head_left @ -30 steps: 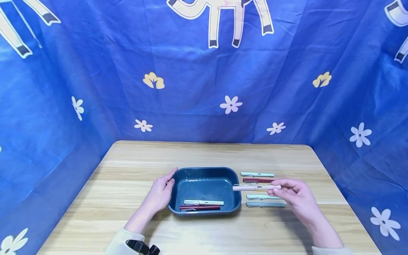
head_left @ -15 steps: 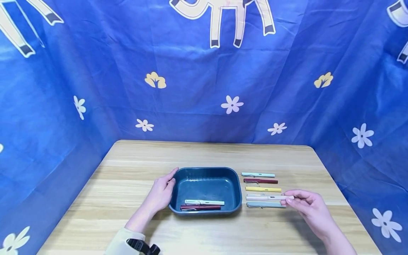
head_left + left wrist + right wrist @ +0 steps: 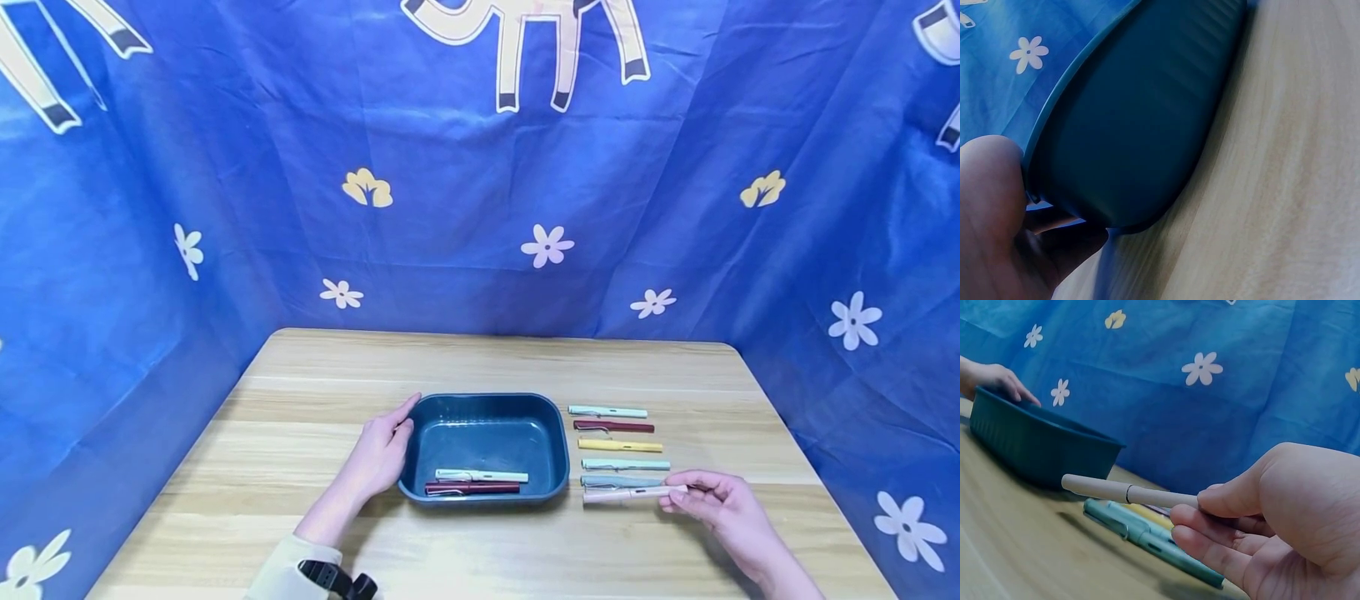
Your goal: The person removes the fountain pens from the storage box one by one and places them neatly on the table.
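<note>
My left hand grips the left side of a dark teal plastic tray, its thumb over the rim. Inside the tray, near its front wall, lie a white pen and a dark red pen. My right hand pinches a pale pink pen by its right end, between thumb and fingers. In the right wrist view this pen is raised above the table. Just behind it lies a blue-grey pen, partly covered by the hand and held pen.
Right of the tray, pens lie in a column: light mint, dark red, yellow and another mint, all roughly parallel. Blue patterned cloth hangs behind and beside the wooden table.
My right hand has carried the pale pink pen from beside the tray's right rim toward me, past the yellow, mint and blue-grey pens. My left hand and the tray have stayed put.
</note>
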The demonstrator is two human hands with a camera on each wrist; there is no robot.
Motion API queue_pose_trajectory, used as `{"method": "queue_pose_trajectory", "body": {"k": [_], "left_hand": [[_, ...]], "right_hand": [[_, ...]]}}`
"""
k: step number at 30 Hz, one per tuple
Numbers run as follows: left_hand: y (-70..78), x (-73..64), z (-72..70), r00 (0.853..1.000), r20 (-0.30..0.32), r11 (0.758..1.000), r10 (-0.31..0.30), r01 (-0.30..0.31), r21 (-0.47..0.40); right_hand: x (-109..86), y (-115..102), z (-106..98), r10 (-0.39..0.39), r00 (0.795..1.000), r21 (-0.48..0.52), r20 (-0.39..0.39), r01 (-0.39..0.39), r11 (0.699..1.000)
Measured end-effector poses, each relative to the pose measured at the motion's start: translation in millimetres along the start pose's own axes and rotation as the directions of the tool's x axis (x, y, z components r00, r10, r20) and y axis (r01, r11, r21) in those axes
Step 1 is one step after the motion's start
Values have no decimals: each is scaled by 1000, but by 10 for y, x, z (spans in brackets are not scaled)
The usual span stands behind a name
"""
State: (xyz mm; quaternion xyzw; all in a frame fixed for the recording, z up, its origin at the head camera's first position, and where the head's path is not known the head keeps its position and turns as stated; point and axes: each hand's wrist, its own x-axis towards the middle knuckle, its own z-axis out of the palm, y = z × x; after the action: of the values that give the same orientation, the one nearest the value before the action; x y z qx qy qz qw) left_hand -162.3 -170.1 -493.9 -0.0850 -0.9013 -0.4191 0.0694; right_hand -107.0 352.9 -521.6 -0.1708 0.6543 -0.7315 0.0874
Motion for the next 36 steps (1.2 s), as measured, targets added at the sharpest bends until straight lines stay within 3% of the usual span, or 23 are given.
{"method": "queue_pose_trajectory", "body": {"k": [11, 15, 18, 23, 31, 36], "left_hand": [[-2, 4, 1, 1000, -1, 1000, -10, 10, -10], [-12, 2, 4, 1000, -2, 1000, -22, 22, -5], [-18, -1, 0, 1000, -1, 1000, -29, 29, -3], [-20, 1, -2, 1000, 0, 1000, -22, 22, -2], [-17, 10, 2, 1000, -6, 1000, 1, -1, 0], [-15, 10, 5, 1000, -4, 1000, 8, -8, 6]], "right_hand": [[-53, 77, -9, 99, 994, -76, -34, -102, 992], [-70, 89, 2, 113, 992, -172, -63, -123, 977], [-69, 94, 15, 79, 994, -310, -80, -100, 945], [-55, 85, 35, 3, 996, -506, -90, -49, 861], [-41, 67, 46, -64, 997, -621, -47, 21, 784], [-42, 64, 51, -82, 996, -650, -46, 32, 759]]}}
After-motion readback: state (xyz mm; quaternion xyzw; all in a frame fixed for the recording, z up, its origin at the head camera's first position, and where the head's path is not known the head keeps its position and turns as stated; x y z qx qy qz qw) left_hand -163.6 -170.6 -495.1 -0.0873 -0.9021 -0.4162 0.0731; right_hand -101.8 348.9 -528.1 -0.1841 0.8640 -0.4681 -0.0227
